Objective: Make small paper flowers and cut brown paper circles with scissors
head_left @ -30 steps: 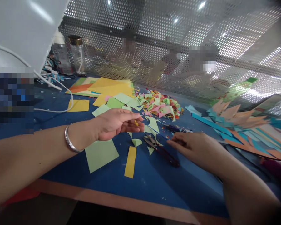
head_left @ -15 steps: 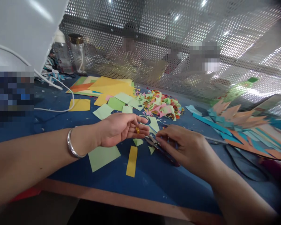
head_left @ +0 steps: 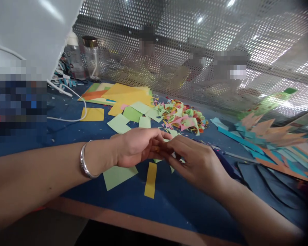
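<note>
A blue counter (head_left: 169, 201) runs along a perforated metal screen (head_left: 195, 51) and is littered with paper scraps (head_left: 181, 116). The left hand (head_left: 136, 147) and right hand (head_left: 195, 160) meet at centre, fingertips pinched together on a small yellow piece (head_left: 157, 149), mostly hidden between them. Judged step: fine fingertip handling of the piece. The next move calls for a steady pinch above the yellow strip (head_left: 151, 180) and green square (head_left: 119, 175).
</note>
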A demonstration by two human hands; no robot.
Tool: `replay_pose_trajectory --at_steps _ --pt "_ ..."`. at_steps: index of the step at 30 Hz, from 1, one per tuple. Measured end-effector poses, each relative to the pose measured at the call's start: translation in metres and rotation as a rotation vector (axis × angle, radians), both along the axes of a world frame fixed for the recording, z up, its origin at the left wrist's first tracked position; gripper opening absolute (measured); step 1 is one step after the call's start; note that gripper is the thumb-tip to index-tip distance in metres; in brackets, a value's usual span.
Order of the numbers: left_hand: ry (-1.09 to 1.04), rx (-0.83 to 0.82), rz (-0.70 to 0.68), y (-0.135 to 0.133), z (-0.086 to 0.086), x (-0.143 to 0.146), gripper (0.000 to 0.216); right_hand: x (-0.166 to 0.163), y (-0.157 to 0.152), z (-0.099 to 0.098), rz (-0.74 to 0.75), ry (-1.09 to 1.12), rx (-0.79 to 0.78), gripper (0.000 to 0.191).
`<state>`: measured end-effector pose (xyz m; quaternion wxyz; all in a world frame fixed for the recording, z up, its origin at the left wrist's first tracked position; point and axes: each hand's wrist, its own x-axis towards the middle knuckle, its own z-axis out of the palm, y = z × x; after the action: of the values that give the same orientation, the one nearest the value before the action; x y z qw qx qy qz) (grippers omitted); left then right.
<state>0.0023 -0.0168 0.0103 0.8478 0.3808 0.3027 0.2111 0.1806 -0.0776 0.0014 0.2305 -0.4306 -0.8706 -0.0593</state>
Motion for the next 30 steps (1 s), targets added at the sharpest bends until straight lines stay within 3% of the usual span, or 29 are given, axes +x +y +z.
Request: replay_pose_trajectory --at_steps 4,14,26,30 --pt "-0.007 -0.024 0.007 0.000 0.001 0.001 0.022 0.001 0.001 -0.006 -0.006 0.082 -0.014 0.008" --pt "-0.071 -0.105 0.179 0.001 0.004 0.005 0.022 -0.002 0.001 -0.010 -0.053 0.164 -0.090 0.010" --pt "-0.136 -0.091 0.108 -0.003 0.001 0.007 0.022 -0.002 0.005 -0.011 -0.058 0.270 -0.144 0.009" --pt "-0.077 0.030 0.126 -0.002 -0.002 0.006 0.015 0.000 0.005 -0.011 -0.053 0.300 -0.130 0.007"
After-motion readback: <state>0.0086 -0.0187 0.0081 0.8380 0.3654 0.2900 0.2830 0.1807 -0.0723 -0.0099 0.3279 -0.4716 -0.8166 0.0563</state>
